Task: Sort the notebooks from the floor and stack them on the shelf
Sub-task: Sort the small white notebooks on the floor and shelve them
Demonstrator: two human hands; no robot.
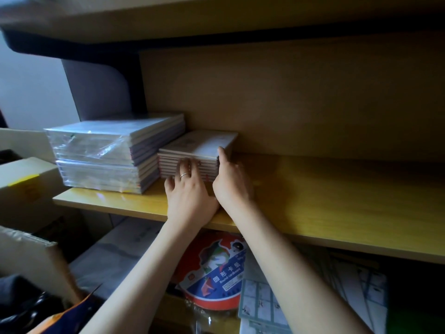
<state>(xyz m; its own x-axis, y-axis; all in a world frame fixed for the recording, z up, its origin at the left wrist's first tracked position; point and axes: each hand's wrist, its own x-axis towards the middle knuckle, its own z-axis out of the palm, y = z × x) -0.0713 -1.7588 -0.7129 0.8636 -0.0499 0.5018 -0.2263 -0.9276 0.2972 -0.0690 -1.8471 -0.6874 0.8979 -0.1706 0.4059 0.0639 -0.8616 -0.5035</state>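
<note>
Squaring stack (199, 143) on shelf (337, 201): left hand (190, 191) flat on its front, right hand (232, 184) flat against its side, neither gripping; next, likely fetch more.

we count two hands, one left hand (190, 196) and one right hand (231, 186), one ring (185, 175) on the left, one loose stack of notebooks (199, 147), its copies too blurred to number, two plastic-wrapped bundles (113, 138) piled one on the other, and one round card pack (216, 268) below

The shelf (337, 194) lay bare right of the notebook stack (197, 153); wrapped packs (108, 150) blocked its left; the board above (216, 22) capped headroom.
</note>
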